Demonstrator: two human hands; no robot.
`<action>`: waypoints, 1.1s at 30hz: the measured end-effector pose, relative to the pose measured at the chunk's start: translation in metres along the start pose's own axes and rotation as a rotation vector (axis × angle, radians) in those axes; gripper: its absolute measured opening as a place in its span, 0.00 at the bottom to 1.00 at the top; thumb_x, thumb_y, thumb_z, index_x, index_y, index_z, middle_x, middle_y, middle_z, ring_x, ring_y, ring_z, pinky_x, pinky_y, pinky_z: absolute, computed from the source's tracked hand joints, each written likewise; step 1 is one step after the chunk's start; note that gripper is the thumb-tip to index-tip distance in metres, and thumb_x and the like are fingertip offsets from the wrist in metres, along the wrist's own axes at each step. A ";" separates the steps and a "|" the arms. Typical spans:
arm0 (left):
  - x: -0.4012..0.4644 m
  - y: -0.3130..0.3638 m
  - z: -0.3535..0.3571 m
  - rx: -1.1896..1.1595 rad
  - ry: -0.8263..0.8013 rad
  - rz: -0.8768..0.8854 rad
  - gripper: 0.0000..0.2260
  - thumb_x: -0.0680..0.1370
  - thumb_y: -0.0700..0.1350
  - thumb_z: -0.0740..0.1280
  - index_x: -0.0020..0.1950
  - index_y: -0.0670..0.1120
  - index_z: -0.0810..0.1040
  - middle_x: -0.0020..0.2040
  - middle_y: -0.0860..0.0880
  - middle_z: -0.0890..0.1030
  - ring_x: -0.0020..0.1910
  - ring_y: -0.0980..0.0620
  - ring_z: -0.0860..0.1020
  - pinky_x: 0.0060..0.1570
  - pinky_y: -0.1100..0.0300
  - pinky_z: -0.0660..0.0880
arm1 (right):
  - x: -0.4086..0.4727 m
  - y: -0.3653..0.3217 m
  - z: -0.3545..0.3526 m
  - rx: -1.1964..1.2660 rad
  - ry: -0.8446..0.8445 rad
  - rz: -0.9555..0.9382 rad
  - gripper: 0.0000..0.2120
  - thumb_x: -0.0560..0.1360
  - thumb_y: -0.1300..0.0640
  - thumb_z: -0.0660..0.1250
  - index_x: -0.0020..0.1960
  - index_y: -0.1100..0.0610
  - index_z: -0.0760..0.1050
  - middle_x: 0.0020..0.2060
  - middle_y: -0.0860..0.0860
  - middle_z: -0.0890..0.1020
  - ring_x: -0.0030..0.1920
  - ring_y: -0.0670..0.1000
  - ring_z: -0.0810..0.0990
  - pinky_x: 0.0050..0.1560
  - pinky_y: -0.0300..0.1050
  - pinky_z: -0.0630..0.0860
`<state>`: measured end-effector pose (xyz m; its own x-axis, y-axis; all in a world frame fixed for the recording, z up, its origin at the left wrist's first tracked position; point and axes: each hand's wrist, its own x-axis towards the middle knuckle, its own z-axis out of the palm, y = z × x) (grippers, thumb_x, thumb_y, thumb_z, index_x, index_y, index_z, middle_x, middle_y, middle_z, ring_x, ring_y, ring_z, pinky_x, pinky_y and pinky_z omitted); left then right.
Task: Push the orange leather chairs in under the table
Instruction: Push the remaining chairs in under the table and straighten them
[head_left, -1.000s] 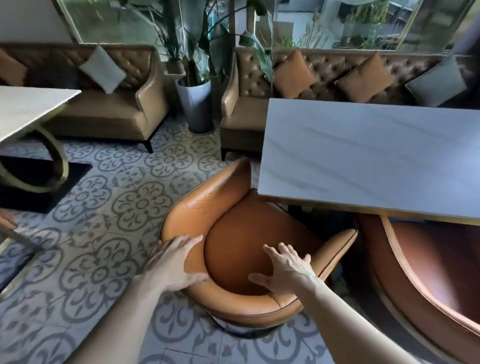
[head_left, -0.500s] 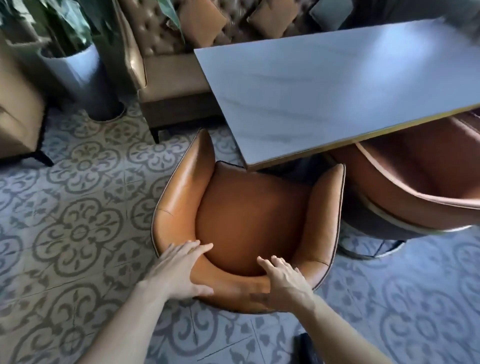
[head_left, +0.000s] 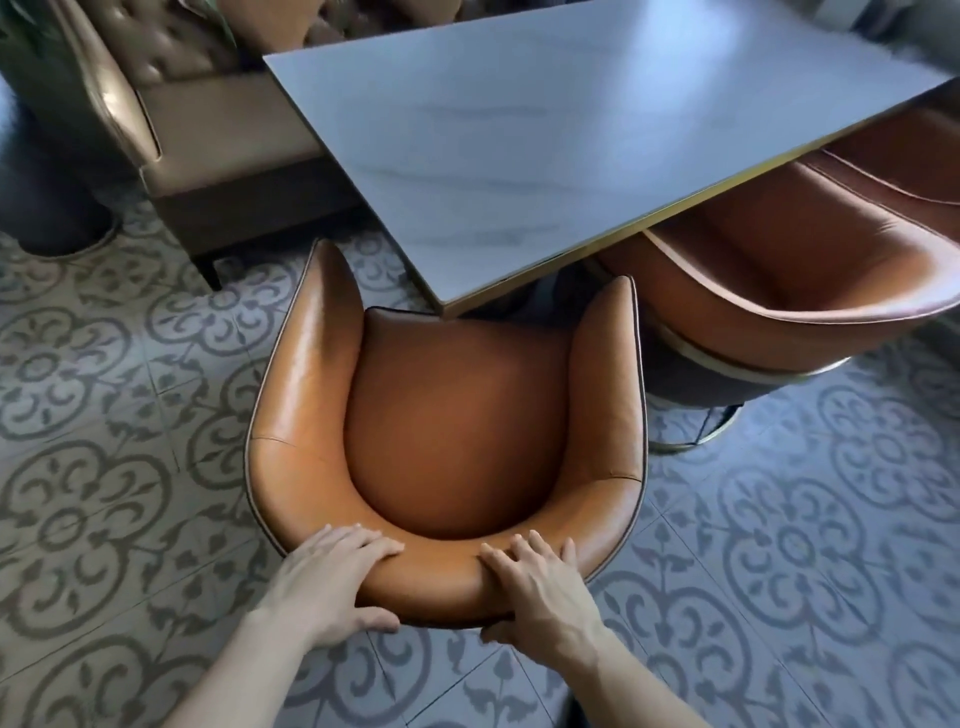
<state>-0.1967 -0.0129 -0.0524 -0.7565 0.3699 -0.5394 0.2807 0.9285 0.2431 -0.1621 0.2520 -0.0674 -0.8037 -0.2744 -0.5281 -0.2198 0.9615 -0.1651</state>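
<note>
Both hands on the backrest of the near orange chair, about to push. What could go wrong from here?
1. The near orange leather tub chair sits at the corner of the pale marble-look table, not square to its edge; pushed straight, its left arm would probably stay outside.
2. Its right arm is close to the second orange leather chair; the two may rub or jam.
3. Left hand and right hand grip near the backrest's middle, so the chair could twist.

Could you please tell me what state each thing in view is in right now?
Near orange leather tub chair: mostly outside the table, facing its corner.
Second orange leather chair: partly under.
White marble-look table: bare.
Left hand: gripping the near chair's backrest.
Right hand: gripping it too.
</note>
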 end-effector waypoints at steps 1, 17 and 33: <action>-0.001 0.001 0.000 0.004 0.013 0.000 0.38 0.70 0.70 0.68 0.76 0.62 0.61 0.77 0.59 0.64 0.77 0.55 0.58 0.77 0.55 0.50 | 0.001 0.002 -0.002 0.000 -0.003 -0.007 0.44 0.71 0.39 0.77 0.79 0.49 0.60 0.68 0.56 0.73 0.70 0.60 0.67 0.68 0.69 0.64; 0.002 0.056 0.005 -0.104 0.094 -0.121 0.33 0.70 0.69 0.70 0.73 0.63 0.65 0.68 0.63 0.69 0.72 0.56 0.64 0.76 0.57 0.49 | 0.000 0.052 -0.012 -0.020 0.017 -0.103 0.35 0.72 0.45 0.76 0.75 0.49 0.67 0.63 0.56 0.77 0.66 0.61 0.71 0.64 0.65 0.69; 0.045 0.232 0.027 -0.169 0.095 -0.285 0.36 0.65 0.75 0.67 0.70 0.65 0.65 0.60 0.61 0.72 0.64 0.56 0.70 0.62 0.55 0.66 | -0.029 0.225 -0.030 -0.105 -0.028 -0.268 0.38 0.69 0.49 0.78 0.76 0.45 0.67 0.65 0.54 0.76 0.70 0.58 0.69 0.67 0.65 0.64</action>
<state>-0.1495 0.2203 -0.0424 -0.8443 0.0848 -0.5292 -0.0452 0.9726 0.2279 -0.2049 0.4764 -0.0640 -0.6939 -0.5178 -0.5004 -0.4793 0.8507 -0.2157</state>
